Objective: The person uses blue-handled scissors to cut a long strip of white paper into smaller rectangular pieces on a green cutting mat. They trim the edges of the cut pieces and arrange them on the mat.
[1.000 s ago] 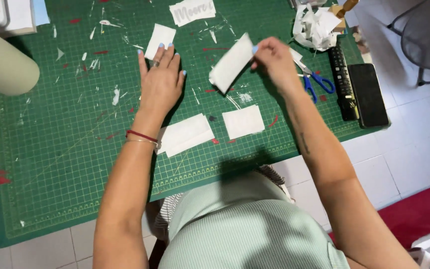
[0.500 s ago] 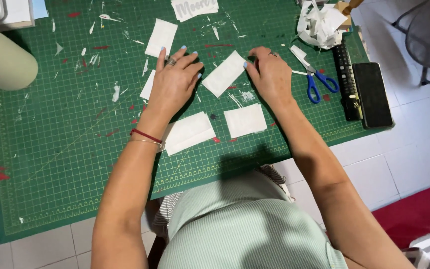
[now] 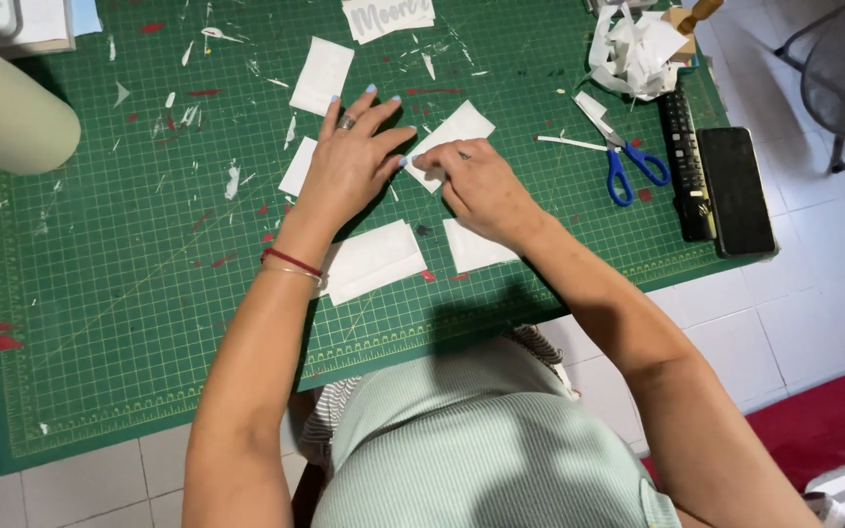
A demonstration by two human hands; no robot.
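Note:
A white paper rectangle lies tilted on the green cutting mat. My right hand presses on its lower edge with fingertips flat. My left hand lies spread on the mat just left of it, its fingertips at the rectangle's left corner, and covers part of another white piece. Two more white pieces sit closer to me: a larger one under my left wrist and a smaller one under my right wrist.
Blue-handled scissors lie right of my hands beside a thin paper strip. A black ruler and a black flat case sit at the mat's right edge. Crumpled white scraps are top right; a pale roll is top left.
My right hand brought the raised white rectangle down onto the mat and slid left over it. My left hand moved right until its fingertips met the piece.

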